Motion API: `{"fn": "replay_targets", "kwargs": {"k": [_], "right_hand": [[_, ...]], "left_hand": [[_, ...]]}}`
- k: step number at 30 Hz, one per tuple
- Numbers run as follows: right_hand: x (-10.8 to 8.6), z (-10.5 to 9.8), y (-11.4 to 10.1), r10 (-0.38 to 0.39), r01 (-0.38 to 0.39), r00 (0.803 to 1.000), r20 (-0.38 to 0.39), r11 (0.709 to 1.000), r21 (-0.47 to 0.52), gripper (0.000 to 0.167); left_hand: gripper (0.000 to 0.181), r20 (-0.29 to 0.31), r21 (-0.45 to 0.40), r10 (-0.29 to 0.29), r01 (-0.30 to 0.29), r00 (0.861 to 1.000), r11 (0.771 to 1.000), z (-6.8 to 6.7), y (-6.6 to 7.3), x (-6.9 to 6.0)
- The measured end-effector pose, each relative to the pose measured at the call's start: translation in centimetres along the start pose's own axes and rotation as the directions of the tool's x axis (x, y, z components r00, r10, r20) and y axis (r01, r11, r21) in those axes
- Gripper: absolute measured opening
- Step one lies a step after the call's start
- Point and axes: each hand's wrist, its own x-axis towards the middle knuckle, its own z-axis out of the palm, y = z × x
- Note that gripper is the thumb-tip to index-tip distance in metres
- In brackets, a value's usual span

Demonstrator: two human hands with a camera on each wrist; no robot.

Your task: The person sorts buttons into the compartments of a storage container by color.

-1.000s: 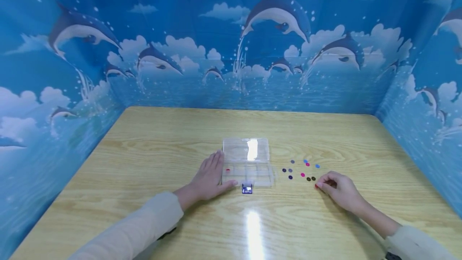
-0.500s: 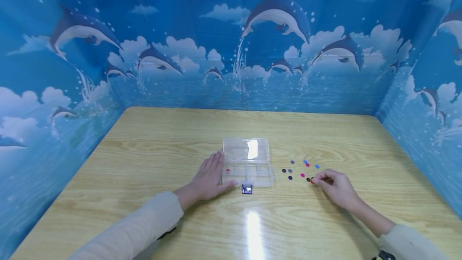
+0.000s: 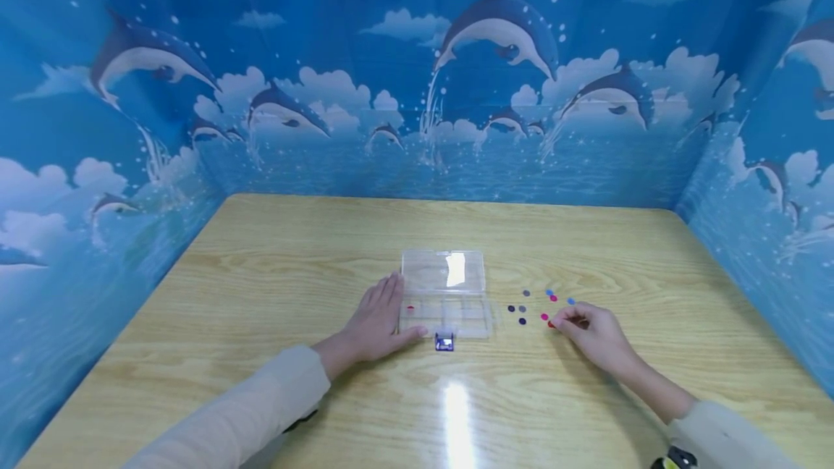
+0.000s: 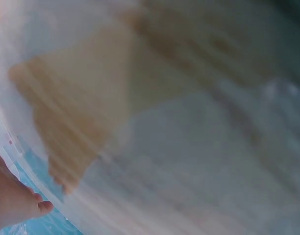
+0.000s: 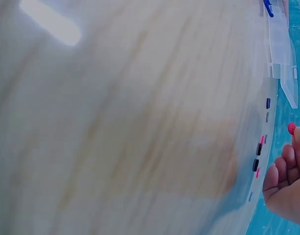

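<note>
Red button point(image 5: 291, 129) pinched in right hand point(image 3: 596, 339), near scattered buttons point(image 3: 523, 321); left hand point(image 3: 376, 320), straight-fingered, touches open clear compartment box point(image 3: 465, 313).

likely buttons point(image 3: 544, 317) right of box point(image 3: 466, 326)

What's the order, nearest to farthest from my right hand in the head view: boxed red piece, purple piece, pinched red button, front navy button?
From your right hand:
1. Pinched red button: at its fingertips.
2. Front navy button: left of the hand.
3. Purple piece: farther left, at the front of the clear box.
4. Boxed red piece: inside the box's left end.
</note>
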Motion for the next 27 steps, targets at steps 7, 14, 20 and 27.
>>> {"fn": "replay_targets", "kwargs": {"k": [7, 14, 20, 27], "right_hand": [[0.4, 0.3, -0.7, 0.029, -0.029, 1.0, 0.008, 0.999, 0.032, 0.005], [0.9, 0.8, -1.6, 0.059, -0.06, 0.998, 0.02, 0.997, 0.04, 0.006], [1.5, 1.3, -2.3, 0.064, -0.065, 0.998, 0.02, 0.997, 0.043, 0.007], [2.0, 1.9, -3.2, 0.069, -0.071, 0.997, 0.029, 0.995, 0.068, 0.008]], "left_hand": [[0.094, -0.003, 0.002, -0.004, 0.004, 1.0, 1.0, -0.1, 0.1, -0.1], [0.094, 0.003, 0.0, -0.002, 0.002, 1.0, 1.0, -0.2, 0.1, -0.1], [0.095, 0.002, 0.002, -0.001, 0.001, 1.0, 1.0, 0.0, -0.1, -0.1], [0.095, -0.002, 0.002, -0.002, 0.002, 1.0, 1.0, -0.1, 0.0, -0.1]]}}
